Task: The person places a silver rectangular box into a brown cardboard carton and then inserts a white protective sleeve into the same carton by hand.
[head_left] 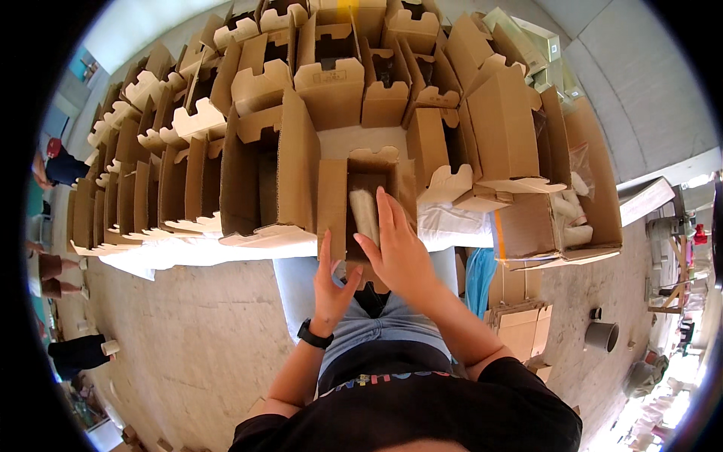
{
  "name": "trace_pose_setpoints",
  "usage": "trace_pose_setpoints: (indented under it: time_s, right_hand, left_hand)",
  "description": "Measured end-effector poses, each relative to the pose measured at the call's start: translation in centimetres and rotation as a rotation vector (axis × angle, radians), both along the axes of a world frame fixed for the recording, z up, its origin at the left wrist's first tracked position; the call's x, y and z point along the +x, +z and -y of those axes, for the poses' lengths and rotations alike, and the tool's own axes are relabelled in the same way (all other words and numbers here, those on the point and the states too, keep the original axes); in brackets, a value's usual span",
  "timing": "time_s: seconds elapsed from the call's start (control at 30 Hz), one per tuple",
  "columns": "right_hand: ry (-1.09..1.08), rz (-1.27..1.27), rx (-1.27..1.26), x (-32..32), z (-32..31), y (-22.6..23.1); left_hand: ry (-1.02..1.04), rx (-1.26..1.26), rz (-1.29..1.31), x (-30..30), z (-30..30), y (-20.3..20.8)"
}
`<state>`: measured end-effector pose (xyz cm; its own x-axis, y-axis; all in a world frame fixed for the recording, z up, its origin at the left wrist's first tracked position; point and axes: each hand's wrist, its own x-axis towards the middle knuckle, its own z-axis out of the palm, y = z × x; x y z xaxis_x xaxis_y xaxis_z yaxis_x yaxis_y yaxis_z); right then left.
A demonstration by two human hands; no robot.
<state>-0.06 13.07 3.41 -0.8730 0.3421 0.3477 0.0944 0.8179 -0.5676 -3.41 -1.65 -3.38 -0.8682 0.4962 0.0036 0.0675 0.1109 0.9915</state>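
A small open cardboard box [331, 207] stands in front of me at the table's near edge, its flaps folded out. Inside it lies a whitish, plastic-wrapped roll-shaped bundle [364, 215]. My right hand [401, 260] reaches into the box from the right, fingers stretched along the bundle's right side and thumb near its lower end. My left hand [331, 295], with a dark watch on the wrist, rests against the near left corner of the box. Its index finger points up along the flap and its thumb is spread toward the near side. Its other fingers are partly hidden.
Many open cardboard boxes [297, 162] stand close together on the left and behind. A larger box [527, 226] with white wrapped pieces stands at right. Below it hang blue plastic strips [480, 279] beside flattened cardboard [523, 331]. A grey bucket [602, 337] lies on the floor; people are far left.
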Motion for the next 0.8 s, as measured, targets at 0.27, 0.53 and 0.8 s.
trace_pose_setpoints:
  time_s: [0.27,0.53,0.8]
  right_hand:
    - [0.119,0.289,-0.029,0.8,-3.5,-0.7]
    - [0.028,0.035,0.160,-2.9,-4.6,-0.3]
    - [0.047,0.209,0.104,-4.2,-5.1,0.8]
  left_hand:
    - [0.000,0.021,0.012,0.0,0.2,-0.5]
    - [-0.013,0.026,0.001,-0.1,0.3,-1.0]
    - [-0.012,0.034,0.011,0.0,0.4,-1.0]
